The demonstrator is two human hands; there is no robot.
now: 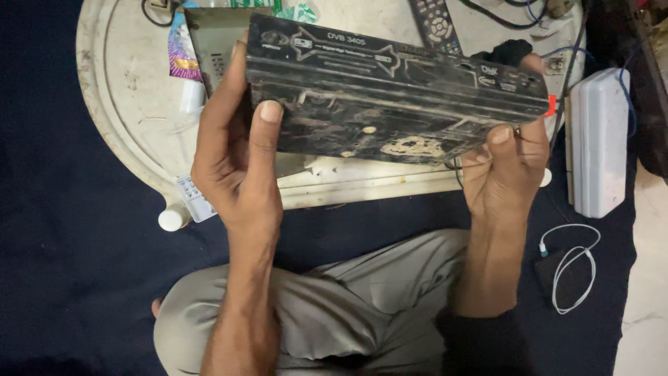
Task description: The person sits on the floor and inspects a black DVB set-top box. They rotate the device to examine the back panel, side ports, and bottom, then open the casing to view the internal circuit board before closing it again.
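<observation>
My left hand (233,157) and right hand (504,163) grip the ends of a worn black set-top box (390,90), tilted above the white round table (125,90). It hides much of that table; a remote control (435,24) lies beyond the box, a white case (598,139) just right of it.

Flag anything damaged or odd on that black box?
The black set-top box, held up between the left hand and right hand, is badly worn: its underside is scuffed and grimy, with a pale patch where the finish has peeled. Nothing looks spilled.
</observation>
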